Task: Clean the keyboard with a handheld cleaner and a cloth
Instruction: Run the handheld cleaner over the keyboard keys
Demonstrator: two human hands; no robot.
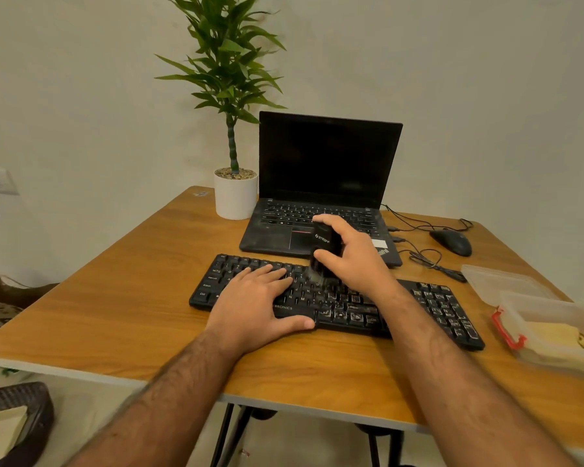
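Note:
A black keyboard [435, 308] lies across the middle of the wooden table [132, 281]. My left hand [257, 301] rests flat on its left half, fingers straight on the keys and thumb at the front edge. My right hand [354, 254] grips a small black handheld cleaner [324, 246] upright, its lower end down on the keys near the middle of the keyboard. A yellow cloth [560, 338] lies in a clear plastic box [550, 308] at the right edge.
An open black laptop [324, 163] stands just behind the keyboard. A potted plant [235, 193] is to its left, a black mouse [450, 242] with loose cables to its right. A clear lid [506, 281] lies beside the box.

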